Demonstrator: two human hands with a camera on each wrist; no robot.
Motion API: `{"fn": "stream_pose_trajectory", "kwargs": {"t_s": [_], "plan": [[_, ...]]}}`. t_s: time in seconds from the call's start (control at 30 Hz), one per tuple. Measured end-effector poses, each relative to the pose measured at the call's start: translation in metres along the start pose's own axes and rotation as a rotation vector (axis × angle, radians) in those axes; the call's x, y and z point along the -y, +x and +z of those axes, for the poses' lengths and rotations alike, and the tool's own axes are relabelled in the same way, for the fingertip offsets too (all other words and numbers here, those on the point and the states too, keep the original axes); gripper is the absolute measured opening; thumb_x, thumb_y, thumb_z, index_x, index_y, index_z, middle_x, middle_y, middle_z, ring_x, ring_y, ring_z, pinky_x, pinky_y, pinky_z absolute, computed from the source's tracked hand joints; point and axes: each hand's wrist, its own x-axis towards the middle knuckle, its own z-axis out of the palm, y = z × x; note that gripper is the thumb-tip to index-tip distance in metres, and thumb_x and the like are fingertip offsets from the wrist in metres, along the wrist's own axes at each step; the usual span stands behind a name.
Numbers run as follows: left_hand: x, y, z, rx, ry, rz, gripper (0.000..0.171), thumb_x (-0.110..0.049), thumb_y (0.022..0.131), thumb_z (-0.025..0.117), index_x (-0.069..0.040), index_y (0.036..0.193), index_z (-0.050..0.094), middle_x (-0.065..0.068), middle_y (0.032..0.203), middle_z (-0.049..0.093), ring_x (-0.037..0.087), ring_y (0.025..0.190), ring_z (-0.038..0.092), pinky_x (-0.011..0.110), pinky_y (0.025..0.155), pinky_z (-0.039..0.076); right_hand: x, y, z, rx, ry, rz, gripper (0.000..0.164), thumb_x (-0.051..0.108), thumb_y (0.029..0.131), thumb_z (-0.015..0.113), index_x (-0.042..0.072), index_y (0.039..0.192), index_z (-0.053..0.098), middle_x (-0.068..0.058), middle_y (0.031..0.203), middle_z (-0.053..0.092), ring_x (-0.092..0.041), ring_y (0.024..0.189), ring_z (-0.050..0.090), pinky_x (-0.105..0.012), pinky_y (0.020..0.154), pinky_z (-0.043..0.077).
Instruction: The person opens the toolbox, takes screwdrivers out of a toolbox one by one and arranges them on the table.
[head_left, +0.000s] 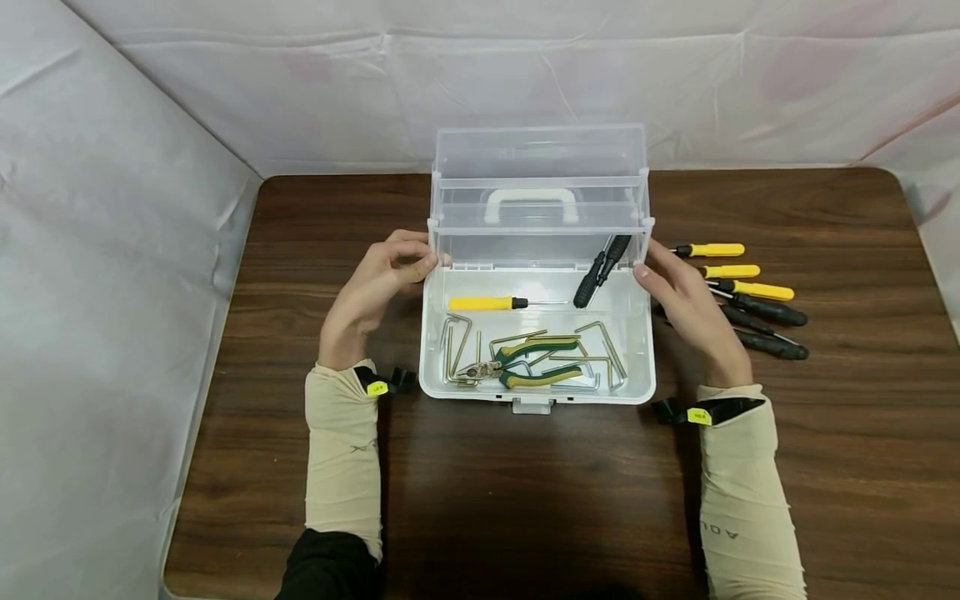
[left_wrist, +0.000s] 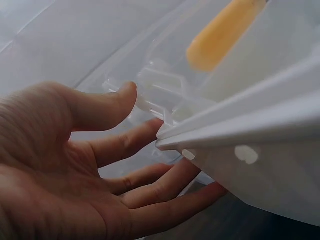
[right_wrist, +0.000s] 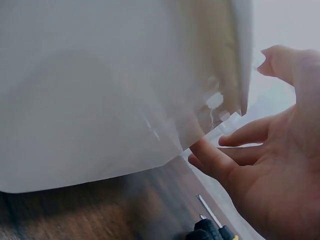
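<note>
A white toolbox (head_left: 532, 282) stands on the table, its clear lid (head_left: 540, 152) raised at the back. My left hand (head_left: 367, 292) is at its back left corner, and the left wrist view shows the fingers reaching behind that corner with the thumb apart. At the back right corner is my right hand (head_left: 693, 312), likewise with extended fingers behind the corner and thumb raised. Inside lie a yellow screwdriver (head_left: 483, 303), two black-handled screwdrivers (head_left: 592, 282), green-and-yellow pliers (head_left: 536, 347) and several hex keys (head_left: 615, 350).
Right of the box lie several yellow-handled screwdrivers (head_left: 716, 250) and black-handled screwdrivers (head_left: 772, 312), partly behind my right hand. White sheeting (head_left: 337, 92) hangs along the back and sides of the wooden table (head_left: 540, 500). A white latch (head_left: 532, 407) sits at the box's front.
</note>
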Motion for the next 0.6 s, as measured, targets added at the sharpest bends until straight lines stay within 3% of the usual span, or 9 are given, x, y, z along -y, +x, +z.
{"fn": "stream_pose_trajectory", "kwargs": {"t_s": [0.13, 0.6], "plan": [[0.0021, 0.0017, 0.0003, 0.011, -0.019, -0.015, 0.033, -0.019, 0.107, 0.061, 0.009, 0.121, 0.07, 0.01, 0.149, 0.048, 0.019, 0.128, 0.054, 0.039, 0.095, 0.053, -0.0028, 0.0027, 0.0025, 0.004, 0.022, 0.02, 0.061, 0.039, 0.11, 0.049, 0.019, 0.165, 0.032, -0.009, 0.169, 0.035, -0.028, 0.154, 0.034, -0.057, 0.124, 0.029], [0.0083, 0.0063, 0.0004, 0.028, -0.035, -0.058, 0.036, -0.022, 0.108, 0.059, 0.006, 0.127, 0.07, 0.005, 0.148, 0.047, 0.024, 0.125, 0.056, 0.042, 0.098, 0.053, -0.007, 0.0068, 0.0093, 0.007, 0.057, 0.018, 0.064, 0.04, 0.112, 0.044, 0.011, 0.166, 0.025, -0.013, 0.172, 0.027, -0.033, 0.16, 0.024, -0.058, 0.129, 0.019]]}}
